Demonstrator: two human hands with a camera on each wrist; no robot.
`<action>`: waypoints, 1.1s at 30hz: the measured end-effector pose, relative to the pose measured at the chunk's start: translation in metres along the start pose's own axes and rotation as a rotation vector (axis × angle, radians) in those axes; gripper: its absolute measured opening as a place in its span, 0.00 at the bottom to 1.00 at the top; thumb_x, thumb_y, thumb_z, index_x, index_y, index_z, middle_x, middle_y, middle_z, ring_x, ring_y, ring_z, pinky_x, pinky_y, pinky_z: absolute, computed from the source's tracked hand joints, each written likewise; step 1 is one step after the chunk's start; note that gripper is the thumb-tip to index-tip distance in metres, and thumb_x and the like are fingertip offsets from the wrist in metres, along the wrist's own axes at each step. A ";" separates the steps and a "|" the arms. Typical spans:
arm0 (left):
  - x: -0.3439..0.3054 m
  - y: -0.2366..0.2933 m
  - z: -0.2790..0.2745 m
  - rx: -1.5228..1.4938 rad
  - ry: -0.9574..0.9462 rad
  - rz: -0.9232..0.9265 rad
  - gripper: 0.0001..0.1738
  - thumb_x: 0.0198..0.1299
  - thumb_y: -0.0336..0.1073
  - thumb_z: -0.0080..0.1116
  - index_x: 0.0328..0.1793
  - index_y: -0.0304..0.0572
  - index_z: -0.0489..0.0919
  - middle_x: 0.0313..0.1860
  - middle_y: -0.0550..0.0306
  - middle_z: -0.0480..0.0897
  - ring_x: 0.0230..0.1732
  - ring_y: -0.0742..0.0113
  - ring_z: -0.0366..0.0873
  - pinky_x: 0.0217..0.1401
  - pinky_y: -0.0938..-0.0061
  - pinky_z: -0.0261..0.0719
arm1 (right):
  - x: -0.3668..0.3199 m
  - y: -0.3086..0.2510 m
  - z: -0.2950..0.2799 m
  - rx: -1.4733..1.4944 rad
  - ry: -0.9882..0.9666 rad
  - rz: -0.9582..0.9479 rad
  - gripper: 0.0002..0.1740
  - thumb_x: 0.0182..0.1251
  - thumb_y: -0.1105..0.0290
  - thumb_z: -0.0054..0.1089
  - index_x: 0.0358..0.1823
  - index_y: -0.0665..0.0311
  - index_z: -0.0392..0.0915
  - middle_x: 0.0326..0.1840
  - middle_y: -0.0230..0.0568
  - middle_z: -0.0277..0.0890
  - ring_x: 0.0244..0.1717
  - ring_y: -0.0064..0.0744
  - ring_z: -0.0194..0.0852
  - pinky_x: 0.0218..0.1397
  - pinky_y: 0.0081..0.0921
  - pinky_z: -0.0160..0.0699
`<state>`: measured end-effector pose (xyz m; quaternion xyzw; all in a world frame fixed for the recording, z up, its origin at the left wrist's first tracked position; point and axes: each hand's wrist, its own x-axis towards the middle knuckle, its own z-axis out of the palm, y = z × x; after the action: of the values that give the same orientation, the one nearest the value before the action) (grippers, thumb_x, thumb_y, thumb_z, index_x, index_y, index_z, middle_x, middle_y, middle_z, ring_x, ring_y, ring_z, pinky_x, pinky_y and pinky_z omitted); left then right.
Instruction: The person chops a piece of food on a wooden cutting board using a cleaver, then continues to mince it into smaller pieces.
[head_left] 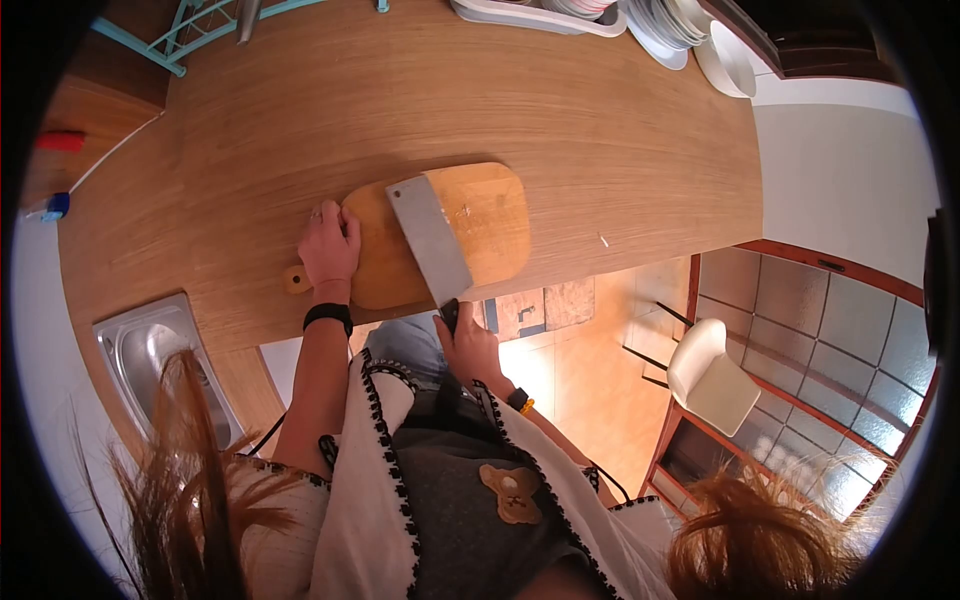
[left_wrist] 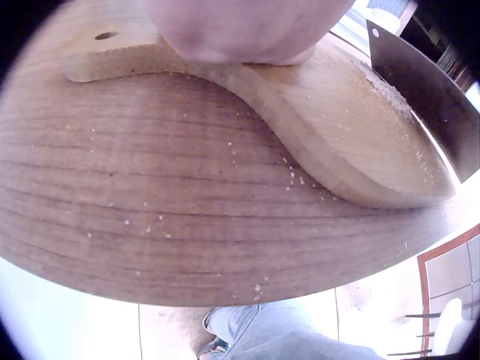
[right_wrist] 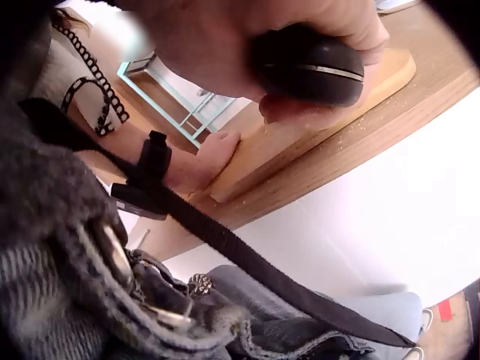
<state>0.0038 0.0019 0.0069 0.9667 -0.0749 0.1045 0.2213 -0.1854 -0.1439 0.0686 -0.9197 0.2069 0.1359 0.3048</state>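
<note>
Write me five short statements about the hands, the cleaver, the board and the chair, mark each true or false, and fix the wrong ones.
1. The right hand grips the cleaver by its black handle. True.
2. The left hand rests on the sink. False: it rests on the cutting board.
3. The cleaver has a hole in its blade. True.
4. The white chair stands to the person's left. False: it stands to the right.
5. Pale crumbs lie on the cutting board. True.

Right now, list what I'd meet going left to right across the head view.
Steel sink → left hand → cleaver → bear-shaped patch → white chair.
</note>
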 end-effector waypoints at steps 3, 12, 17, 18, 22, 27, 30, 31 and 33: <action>0.000 -0.001 -0.001 -0.030 0.010 0.010 0.11 0.59 0.36 0.53 0.28 0.45 0.65 0.24 0.54 0.73 0.26 0.52 0.75 0.25 0.60 0.73 | -0.002 -0.007 0.012 -0.086 -0.036 -0.030 0.23 0.69 0.56 0.52 0.47 0.70 0.59 0.25 0.59 0.76 0.22 0.59 0.75 0.22 0.47 0.73; -0.001 -0.001 0.001 -0.048 -0.017 0.007 0.11 0.60 0.37 0.52 0.29 0.44 0.65 0.25 0.53 0.74 0.26 0.50 0.74 0.26 0.59 0.73 | 0.006 0.006 0.052 -0.406 0.060 0.003 0.23 0.68 0.52 0.52 0.43 0.69 0.65 0.22 0.48 0.76 0.18 0.49 0.77 0.19 0.41 0.75; -0.002 0.001 0.003 0.022 -0.034 -0.023 0.11 0.61 0.39 0.52 0.29 0.46 0.66 0.25 0.53 0.74 0.26 0.51 0.75 0.25 0.58 0.74 | 0.004 0.002 0.019 -0.153 -0.046 0.070 0.23 0.65 0.53 0.56 0.46 0.67 0.65 0.23 0.49 0.76 0.22 0.50 0.79 0.24 0.40 0.77; -0.002 0.001 0.002 0.023 -0.029 -0.019 0.11 0.61 0.39 0.52 0.29 0.46 0.66 0.25 0.53 0.74 0.26 0.51 0.75 0.25 0.58 0.74 | 0.000 0.002 0.004 0.050 -0.018 0.037 0.21 0.65 0.55 0.56 0.45 0.67 0.66 0.23 0.52 0.76 0.25 0.55 0.78 0.26 0.43 0.75; -0.004 0.002 0.002 -0.011 -0.019 -0.028 0.11 0.61 0.39 0.52 0.28 0.46 0.66 0.25 0.54 0.73 0.26 0.51 0.75 0.25 0.59 0.73 | -0.011 0.012 -0.033 0.573 -0.040 0.094 0.15 0.67 0.60 0.56 0.40 0.64 0.68 0.19 0.44 0.70 0.19 0.41 0.71 0.23 0.36 0.66; -0.003 0.002 0.003 -0.024 0.006 -0.020 0.11 0.60 0.37 0.52 0.28 0.46 0.65 0.24 0.55 0.73 0.26 0.52 0.75 0.25 0.60 0.73 | -0.011 0.016 -0.044 0.954 -0.250 0.416 0.16 0.69 0.57 0.56 0.33 0.62 0.69 0.16 0.25 0.57 0.18 0.14 0.54 0.20 0.21 0.56; -0.003 0.003 0.002 -0.009 0.023 0.011 0.11 0.59 0.36 0.53 0.27 0.46 0.65 0.24 0.55 0.72 0.25 0.52 0.74 0.24 0.60 0.73 | -0.011 0.019 -0.036 0.923 -0.271 0.404 0.15 0.70 0.57 0.55 0.33 0.61 0.69 0.17 0.22 0.58 0.19 0.12 0.54 0.20 0.17 0.54; -0.003 0.003 0.002 -0.009 0.020 0.007 0.11 0.59 0.36 0.53 0.27 0.46 0.65 0.24 0.55 0.72 0.26 0.52 0.74 0.24 0.60 0.73 | -0.012 0.016 -0.037 0.953 -0.261 0.401 0.16 0.70 0.56 0.55 0.33 0.61 0.69 0.17 0.22 0.58 0.19 0.12 0.54 0.20 0.18 0.55; -0.002 0.003 0.002 -0.009 0.019 -0.001 0.11 0.59 0.36 0.53 0.27 0.46 0.65 0.23 0.55 0.72 0.26 0.52 0.74 0.24 0.60 0.73 | -0.009 0.014 -0.035 0.979 -0.254 0.397 0.16 0.70 0.56 0.54 0.33 0.62 0.69 0.18 0.23 0.58 0.19 0.13 0.54 0.20 0.18 0.55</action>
<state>0.0015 -0.0017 0.0063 0.9647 -0.0726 0.1131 0.2264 -0.1958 -0.1727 0.0921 -0.5900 0.3773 0.1886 0.6885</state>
